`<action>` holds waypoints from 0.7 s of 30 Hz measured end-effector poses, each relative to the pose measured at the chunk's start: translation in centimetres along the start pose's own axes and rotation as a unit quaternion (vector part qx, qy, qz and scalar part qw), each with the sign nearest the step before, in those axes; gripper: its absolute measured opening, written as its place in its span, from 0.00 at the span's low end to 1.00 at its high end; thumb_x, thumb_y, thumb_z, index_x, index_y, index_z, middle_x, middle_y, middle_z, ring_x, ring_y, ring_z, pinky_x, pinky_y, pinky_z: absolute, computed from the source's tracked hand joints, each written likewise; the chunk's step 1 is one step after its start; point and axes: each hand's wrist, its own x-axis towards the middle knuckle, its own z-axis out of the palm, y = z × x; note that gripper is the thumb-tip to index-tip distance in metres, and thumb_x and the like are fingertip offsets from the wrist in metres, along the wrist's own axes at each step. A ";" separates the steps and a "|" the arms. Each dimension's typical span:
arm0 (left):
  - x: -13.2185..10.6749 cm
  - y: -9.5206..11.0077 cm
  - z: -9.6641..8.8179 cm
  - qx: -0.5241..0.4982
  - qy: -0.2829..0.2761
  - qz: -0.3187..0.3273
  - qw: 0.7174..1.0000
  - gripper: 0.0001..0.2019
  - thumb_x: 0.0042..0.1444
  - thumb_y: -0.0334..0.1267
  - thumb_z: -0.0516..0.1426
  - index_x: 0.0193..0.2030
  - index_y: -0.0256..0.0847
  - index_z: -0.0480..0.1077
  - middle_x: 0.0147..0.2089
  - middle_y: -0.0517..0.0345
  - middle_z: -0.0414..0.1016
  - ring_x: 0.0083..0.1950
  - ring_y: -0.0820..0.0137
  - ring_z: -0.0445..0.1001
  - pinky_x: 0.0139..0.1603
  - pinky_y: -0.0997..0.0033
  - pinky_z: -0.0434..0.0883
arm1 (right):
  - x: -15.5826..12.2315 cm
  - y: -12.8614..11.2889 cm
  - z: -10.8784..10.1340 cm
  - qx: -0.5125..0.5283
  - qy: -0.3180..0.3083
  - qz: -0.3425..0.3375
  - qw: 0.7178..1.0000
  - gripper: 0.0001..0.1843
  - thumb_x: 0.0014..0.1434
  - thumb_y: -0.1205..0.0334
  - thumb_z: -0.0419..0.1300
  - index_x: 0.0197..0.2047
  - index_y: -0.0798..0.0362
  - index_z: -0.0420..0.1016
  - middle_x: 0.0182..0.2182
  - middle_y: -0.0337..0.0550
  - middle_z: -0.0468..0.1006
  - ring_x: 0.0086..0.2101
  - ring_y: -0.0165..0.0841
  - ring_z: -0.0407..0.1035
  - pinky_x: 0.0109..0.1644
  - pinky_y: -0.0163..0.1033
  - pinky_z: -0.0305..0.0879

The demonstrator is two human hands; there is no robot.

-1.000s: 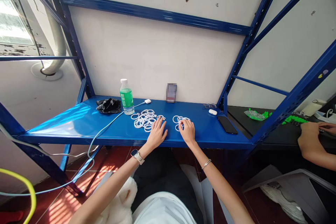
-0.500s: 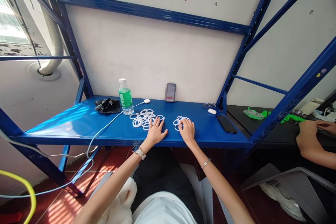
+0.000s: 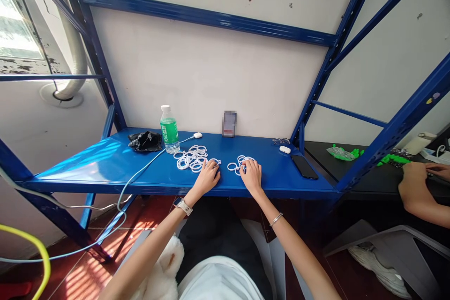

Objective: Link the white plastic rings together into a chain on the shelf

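White rings (image 3: pixel 191 157) lie in a loose, overlapping heap on the blue table, left of centre. My left hand (image 3: pixel 206 177) is at the heap's right edge, its fingers drawn together and bent down on a white ring there. A smaller group of white rings (image 3: pixel 232 166) lies right of centre. Over that group's right side my right hand (image 3: pixel 251 176) curls, thumb and fingers closed at a ring. Both hands' fingertips are partly hidden, so how firmly they grip cannot be made out.
Behind the heap stand a water bottle (image 3: pixel 169 131) and a crumpled black bag (image 3: pixel 145 141). A white cable (image 3: pixel 140 168) crosses the table's left side. A black phone (image 3: pixel 304 167), a white case (image 3: pixel 285 149) and glasses (image 3: pixel 280 141) lie right. A co-worker's arm (image 3: pixel 416 187) shows far right.
My left hand's fingers were spread out and are now drawn together and bent. Under my right hand the small ring group has spread out, with one ring further left.
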 end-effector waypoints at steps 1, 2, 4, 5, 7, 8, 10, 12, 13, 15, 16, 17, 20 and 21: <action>0.0 -0.1 0.0 -0.008 -0.002 0.010 1.000 0.16 0.63 0.35 0.45 0.48 0.36 0.72 0.50 0.45 0.71 0.57 0.56 0.68 0.66 0.40 0.52 | 0.0 -0.1 0.0 0.005 -0.001 -0.010 1.000 0.10 0.63 0.64 0.49 0.36 0.53 0.71 0.36 0.50 0.75 0.40 0.42 0.67 0.42 0.44 0.61; 0.1 -0.1 0.0 -0.017 -0.005 0.020 1.000 0.16 0.63 0.34 0.45 0.48 0.36 0.72 0.51 0.46 0.71 0.56 0.57 0.69 0.66 0.42 0.54 | 0.0 -0.1 -0.1 0.010 -0.003 -0.022 1.000 0.10 0.63 0.65 0.48 0.36 0.53 0.71 0.37 0.50 0.75 0.40 0.42 0.67 0.42 0.44 0.61; 0.1 -0.1 -0.1 -0.031 -0.009 0.041 0.999 0.16 0.63 0.33 0.45 0.50 0.37 0.71 0.53 0.46 0.70 0.55 0.59 0.69 0.64 0.47 0.59 | 0.0 -0.4 -0.2 0.021 -0.011 -0.053 0.998 0.10 0.63 0.65 0.49 0.38 0.53 0.71 0.37 0.50 0.75 0.41 0.41 0.67 0.43 0.44 0.62; 0.1 -0.1 -0.1 -0.037 -0.010 0.049 0.998 0.16 0.63 0.33 0.45 0.51 0.37 0.71 0.54 0.47 0.70 0.56 0.59 0.69 0.63 0.50 0.62 | 0.0 -0.5 -0.2 0.027 -0.016 -0.072 0.997 0.10 0.63 0.65 0.49 0.39 0.54 0.71 0.38 0.49 0.75 0.42 0.41 0.67 0.44 0.44 0.62; 0.1 0.0 -0.3 -0.050 -0.012 0.061 0.997 0.16 0.63 0.33 0.46 0.53 0.37 0.70 0.56 0.47 0.69 0.56 0.59 0.69 0.58 0.54 0.68 | 0.0 -0.7 -0.3 0.037 -0.026 -0.110 0.993 0.10 0.64 0.65 0.49 0.41 0.54 0.71 0.39 0.49 0.75 0.43 0.40 0.67 0.47 0.45 0.62; 0.1 0.1 -0.3 -0.055 -0.012 0.065 0.996 0.17 0.63 0.33 0.46 0.53 0.37 0.69 0.56 0.46 0.69 0.56 0.59 0.69 0.56 0.56 0.69 | 0.0 -0.8 -0.4 0.040 -0.030 -0.126 0.991 0.11 0.64 0.65 0.49 0.42 0.54 0.72 0.40 0.49 0.75 0.44 0.40 0.67 0.48 0.45 0.62; 0.0 0.2 -0.5 -0.066 -0.013 0.072 0.995 0.17 0.63 0.32 0.45 0.55 0.37 0.68 0.57 0.45 0.68 0.57 0.59 0.69 0.55 0.56 0.70 | 0.0 -0.9 -0.4 0.046 -0.038 -0.149 0.987 0.11 0.65 0.64 0.49 0.44 0.54 0.72 0.42 0.49 0.75 0.46 0.40 0.67 0.49 0.45 0.62; -0.1 0.3 -0.7 -0.079 -0.012 0.076 0.994 0.18 0.63 0.32 0.45 0.56 0.38 0.67 0.57 0.46 0.68 0.57 0.59 0.69 0.55 0.56 0.70 | 0.0 -0.9 -0.5 0.051 -0.048 -0.162 0.984 0.12 0.65 0.62 0.50 0.47 0.53 0.72 0.43 0.49 0.75 0.47 0.41 0.67 0.50 0.46 0.62; -0.2 0.4 -0.8 -0.088 -0.011 0.076 0.993 0.18 0.63 0.32 0.45 0.57 0.39 0.66 0.57 0.46 0.68 0.57 0.59 0.68 0.56 0.56 0.70 | 0.0 -0.9 -0.5 0.054 -0.053 -0.167 0.983 0.13 0.65 0.62 0.50 0.48 0.53 0.71 0.43 0.49 0.75 0.47 0.41 0.67 0.51 0.46 0.63; -0.3 0.6 -1.1 -0.113 -0.008 0.072 0.991 0.19 0.63 0.32 0.45 0.58 0.40 0.66 0.57 0.46 0.68 0.57 0.60 0.68 0.56 0.56 0.69 | 0.0 -0.8 -0.6 0.061 -0.063 -0.175 0.981 0.14 0.66 0.61 0.50 0.52 0.52 0.70 0.45 0.49 0.75 0.47 0.41 0.67 0.51 0.46 0.63; -0.4 0.7 -1.3 -0.130 -0.007 0.067 0.989 0.19 0.63 0.32 0.45 0.58 0.40 0.65 0.57 0.46 0.68 0.57 0.61 0.68 0.56 0.57 0.69 | 0.0 -0.8 -0.7 0.066 -0.069 -0.179 0.979 0.15 0.66 0.61 0.50 0.53 0.52 0.69 0.45 0.49 0.75 0.48 0.41 0.68 0.51 0.46 0.63; -0.4 0.8 -1.5 -0.147 -0.008 0.062 0.987 0.19 0.63 0.32 0.45 0.58 0.41 0.66 0.57 0.46 0.68 0.57 0.61 0.68 0.56 0.58 0.69 | 0.0 -0.8 -0.8 0.071 -0.074 -0.184 0.978 0.15 0.66 0.61 0.50 0.55 0.51 0.68 0.46 0.48 0.75 0.47 0.41 0.68 0.51 0.46 0.63; -0.4 1.1 -2.0 -0.200 -0.015 0.047 0.979 0.18 0.63 0.33 0.45 0.56 0.42 0.68 0.56 0.48 0.68 0.56 0.62 0.70 0.56 0.60 0.69 | 0.0 -0.9 -0.9 0.089 -0.084 -0.204 0.971 0.17 0.67 0.62 0.48 0.57 0.49 0.67 0.45 0.47 0.76 0.46 0.40 0.69 0.49 0.45 0.65; -0.4 1.2 -2.1 -0.216 -0.018 0.044 0.975 0.18 0.62 0.33 0.46 0.55 0.42 0.69 0.55 0.48 0.69 0.54 0.63 0.71 0.54 0.62 0.70 | 0.1 -0.9 -1.0 0.096 -0.085 -0.210 0.969 0.17 0.68 0.63 0.48 0.58 0.48 0.67 0.45 0.47 0.76 0.46 0.39 0.69 0.48 0.45 0.66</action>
